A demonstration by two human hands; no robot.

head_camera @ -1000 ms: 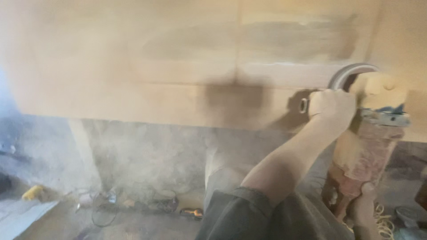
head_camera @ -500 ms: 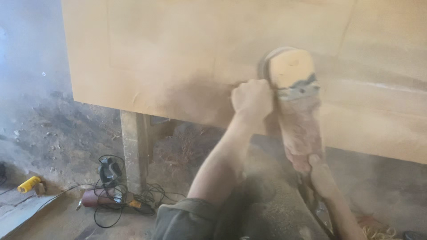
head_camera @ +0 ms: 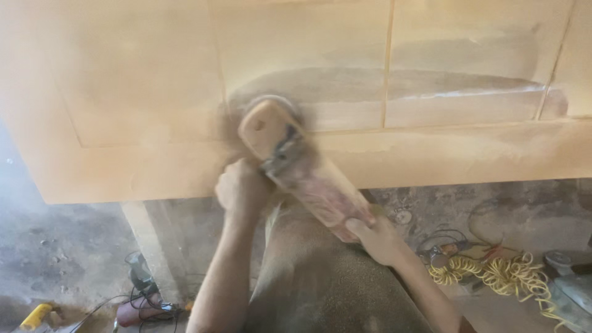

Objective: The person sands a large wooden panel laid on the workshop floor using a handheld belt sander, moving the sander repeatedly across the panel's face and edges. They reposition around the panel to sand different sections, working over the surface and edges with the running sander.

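Sanding mid-pass: one dusty grinder [head_camera: 302, 169] sits on one wooden panel [head_camera: 123, 92], left hand [head_camera: 242, 190] closed around its side handle, right hand [head_camera: 377, 237] wrapped on the rear body. I judge it partly done: darker band sanded across the middle, the rest untouched. One yellow coiled hose [head_camera: 493, 274] on the floor.

No packages, labels, signs or screens show anywhere in the view
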